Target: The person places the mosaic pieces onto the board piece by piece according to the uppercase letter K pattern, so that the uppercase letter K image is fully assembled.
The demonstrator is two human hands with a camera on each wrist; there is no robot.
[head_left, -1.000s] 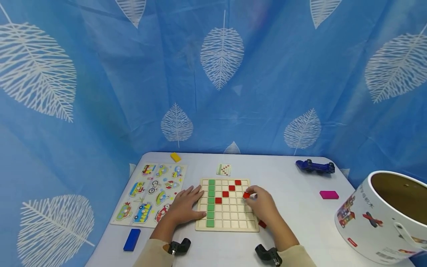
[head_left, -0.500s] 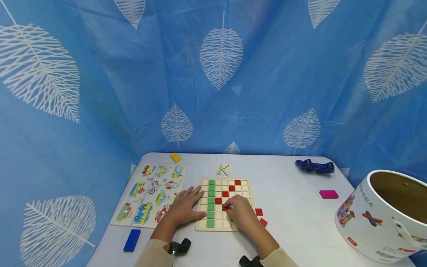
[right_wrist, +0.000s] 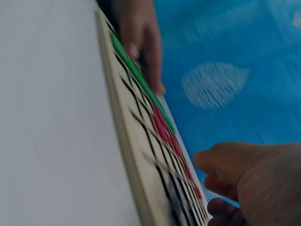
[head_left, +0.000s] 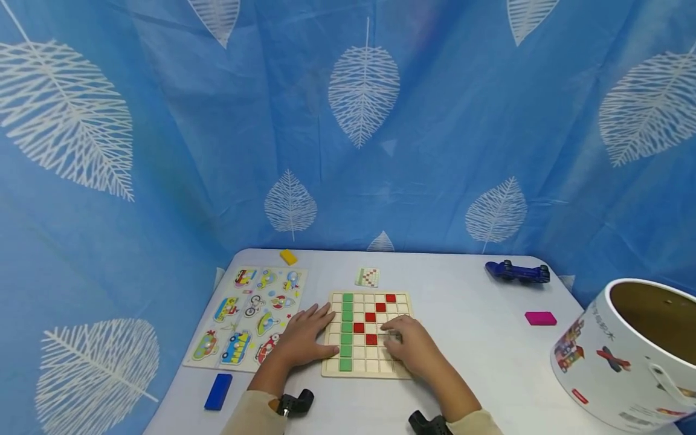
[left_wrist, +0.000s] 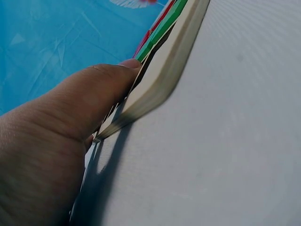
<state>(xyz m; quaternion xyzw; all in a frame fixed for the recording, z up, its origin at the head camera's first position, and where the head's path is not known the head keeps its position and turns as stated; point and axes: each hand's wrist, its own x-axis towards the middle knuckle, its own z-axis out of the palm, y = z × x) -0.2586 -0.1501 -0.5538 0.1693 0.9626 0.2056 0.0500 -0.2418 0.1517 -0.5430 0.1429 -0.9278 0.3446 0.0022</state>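
Note:
A wooden grid board (head_left: pixel 359 366) lies flat mid-table. Green square tiles (head_left: pixel 346 338) fill a column near its left side. Several red square tiles (head_left: pixel 371 339) sit in other cells, most along a slanting line. My left hand (head_left: pixel 302 339) rests on the board's left edge, fingers spread; in the left wrist view the thumb (left_wrist: pixel 101 87) lies over the rim. Over the board's right half is my right hand (head_left: pixel 414 347), fingers loosely bent with nothing between them, right of the lowest red tile. Loose red tiles beyond the right edge are hidden behind this hand and forearm.
A small pattern card (head_left: pixel 368 277) lies behind the board. To the left are a vehicle picture puzzle (head_left: pixel 247 320), a blue block (head_left: pixel 219 391) and a yellow block (head_left: pixel 289 257). Rightward stand a toy car (head_left: pixel 518 272), a magenta block (head_left: pixel 541 318) and a white bucket (head_left: pixel 598 368).
My right hand brought a red tile from the board's right side, set it in a cell below the red line, let go and moved back right. My left hand stayed put.

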